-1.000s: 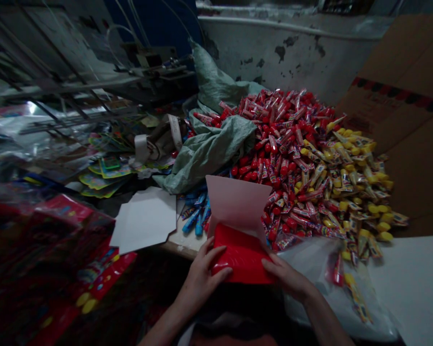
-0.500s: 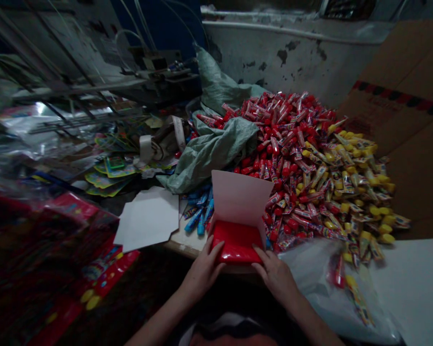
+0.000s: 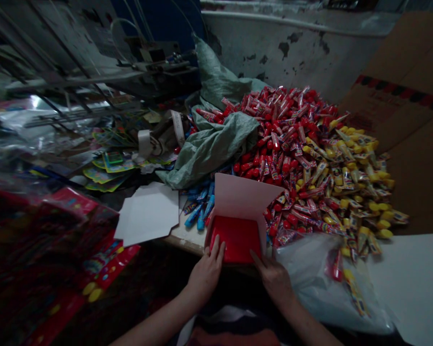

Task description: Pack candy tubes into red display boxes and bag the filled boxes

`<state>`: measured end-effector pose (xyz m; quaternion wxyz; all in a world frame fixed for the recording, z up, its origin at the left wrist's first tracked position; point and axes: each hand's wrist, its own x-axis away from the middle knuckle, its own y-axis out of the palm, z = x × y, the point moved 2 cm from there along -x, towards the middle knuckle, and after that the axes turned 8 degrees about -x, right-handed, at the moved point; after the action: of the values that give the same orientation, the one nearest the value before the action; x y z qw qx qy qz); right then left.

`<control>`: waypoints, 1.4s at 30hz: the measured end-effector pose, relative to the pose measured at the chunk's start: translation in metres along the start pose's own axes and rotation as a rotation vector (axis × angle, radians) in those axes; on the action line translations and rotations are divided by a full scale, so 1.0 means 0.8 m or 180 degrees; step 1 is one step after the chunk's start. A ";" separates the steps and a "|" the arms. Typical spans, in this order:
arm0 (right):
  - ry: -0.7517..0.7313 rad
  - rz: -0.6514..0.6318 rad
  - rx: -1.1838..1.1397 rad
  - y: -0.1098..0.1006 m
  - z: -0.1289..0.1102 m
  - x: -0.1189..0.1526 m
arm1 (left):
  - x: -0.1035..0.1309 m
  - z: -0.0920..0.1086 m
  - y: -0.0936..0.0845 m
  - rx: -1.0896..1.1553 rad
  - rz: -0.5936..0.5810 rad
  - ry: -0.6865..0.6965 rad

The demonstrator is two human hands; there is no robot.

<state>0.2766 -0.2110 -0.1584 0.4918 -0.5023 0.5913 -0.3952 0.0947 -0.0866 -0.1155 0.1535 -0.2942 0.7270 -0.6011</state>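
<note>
A small box (image 3: 243, 197) with a white inside stands before me at the table's front edge, its lid flap raised at the back. A smooth, shiny red piece (image 3: 236, 238), perhaps plastic, fills it. My left hand (image 3: 207, 266) grips the front left corner, fingers straddling the side wall, some lying on the red piece. At the front right corner, my right hand (image 3: 272, 276) holds the box, one finger stretched onto the red piece and the others around the outside. What lies under the red piece is hidden.
Behind the box rises a heap of red-capped wrapped tubes (image 3: 274, 139) and yellow-capped ones (image 3: 346, 178). Several blue tubes (image 3: 202, 211) and flat white card blanks (image 3: 149, 214) lie left. A clear plastic bag (image 3: 306, 269) is right; a green sack (image 3: 212, 144) lies behind.
The red piece now looks flatter and more squared inside the box. My left fingers have straightened over its edge, and my right hand has shifted slightly down. The lid flap leans a little more right.
</note>
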 end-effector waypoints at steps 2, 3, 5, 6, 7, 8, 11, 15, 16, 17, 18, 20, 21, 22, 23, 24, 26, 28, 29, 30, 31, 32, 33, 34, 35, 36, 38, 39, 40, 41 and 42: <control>0.0049 -0.0017 0.0102 -0.002 -0.005 0.002 | 0.005 0.002 0.003 -0.0007 -0.0002 -0.0003; 0.0104 -0.0040 0.0165 -0.003 -0.007 0.003 | 0.007 0.003 0.004 0.0005 -0.0001 -0.0026; 0.0252 -0.0042 0.0286 -0.006 -0.012 0.001 | 0.010 0.002 0.007 0.0070 0.0032 -0.0109; 0.0316 -0.0019 0.0317 -0.008 -0.014 0.000 | 0.010 0.001 0.006 0.0125 0.0073 -0.0125; 0.0344 0.0003 0.0308 -0.009 -0.015 -0.002 | 0.008 0.000 0.004 0.0182 0.0121 -0.0127; 0.0324 0.0008 0.0261 -0.009 -0.014 -0.004 | 0.005 -0.001 0.000 0.0232 0.0160 -0.0108; 0.0057 -0.0093 0.0092 -0.004 -0.008 -0.009 | -0.017 -0.007 -0.019 0.0371 0.0118 0.0022; -0.0253 0.0119 0.0102 0.008 0.004 -0.002 | -0.058 -0.010 -0.029 0.0659 0.0210 -0.0140; -0.0264 0.0227 0.0102 0.011 0.005 0.002 | -0.066 -0.008 -0.025 0.0738 0.0285 -0.0174; -0.0258 0.0308 0.0097 0.013 0.005 0.007 | -0.073 -0.005 -0.017 0.0826 0.0318 -0.0178; -0.0244 0.0347 0.0088 0.015 0.004 0.013 | -0.078 0.000 -0.008 0.0926 0.0288 -0.0158; -0.0207 0.0348 0.0075 0.017 0.002 0.023 | -0.083 0.010 0.011 0.1124 0.0152 -0.0109; -0.0193 0.0383 0.0071 0.017 0.001 0.027 | -0.085 0.015 0.018 0.1207 0.0109 -0.0083; -0.0188 0.0456 0.0067 0.016 0.001 0.030 | -0.085 0.019 0.023 0.1281 0.0102 -0.0053; -0.0190 0.0563 0.0058 0.014 0.000 0.032 | -0.086 0.022 0.025 0.1355 0.0122 -0.0019; -0.0202 0.0678 0.0041 0.012 -0.002 0.032 | -0.086 0.023 0.025 0.1437 0.0156 0.0009; -0.0204 0.0837 -0.0077 0.004 -0.006 0.024 | -0.087 0.024 0.022 0.1642 0.0230 0.0044; -0.0087 0.0850 -0.0352 -0.007 -0.014 0.005 | -0.086 0.023 0.017 0.1883 0.0325 0.0039; -0.0019 0.0825 -0.0551 -0.014 -0.020 -0.008 | -0.084 0.022 0.015 0.2031 0.0409 0.0070; 0.0037 0.0793 -0.0773 -0.022 -0.028 -0.025 | -0.080 0.020 0.013 0.2203 0.0539 0.0140; 0.0066 0.0763 -0.1007 -0.031 -0.037 -0.044 | -0.074 0.017 0.012 0.2385 0.0736 0.0227; 0.0064 0.0702 -0.1235 -0.039 -0.048 -0.067 | -0.066 0.012 0.011 0.2550 0.0984 0.0287; 0.0056 0.0661 -0.1438 -0.047 -0.059 -0.091 | -0.058 0.004 0.011 0.2677 0.1264 0.0275; 0.0045 0.0611 -0.1604 -0.054 -0.070 -0.118 | -0.049 -0.007 0.011 0.2746 0.1548 0.0136; 0.0055 0.0593 -0.1707 -0.060 -0.080 -0.147 | -0.041 -0.022 0.013 0.2750 0.1805 -0.0149; 0.0081 0.0522 -0.1745 -0.064 -0.091 -0.176 | -0.034 -0.040 0.016 0.2688 0.2002 -0.0549; 0.0156 0.0152 -0.1581 -0.064 -0.109 -0.234 | -0.029 -0.080 0.025 0.2442 0.2125 -0.1425; 0.0199 -0.0081 -0.1361 -0.060 -0.115 -0.261 | -0.031 -0.099 0.031 0.2276 0.2026 -0.1784; 0.0250 -0.0341 -0.1092 -0.054 -0.120 -0.286 | -0.036 -0.115 0.038 0.2102 0.1814 -0.2050; 0.0290 -0.0607 -0.0779 -0.047 -0.124 -0.306 | -0.042 -0.127 0.046 0.1945 0.1525 -0.2213; 0.0328 -0.0803 -0.0515 -0.039 -0.125 -0.324 | -0.050 -0.136 0.054 0.1809 0.1224 -0.2278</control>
<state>0.1885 0.0350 -0.0599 0.3652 -0.5897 0.5778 -0.4301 0.0526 0.0274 -0.1373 0.5758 -0.2892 0.4771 -0.5976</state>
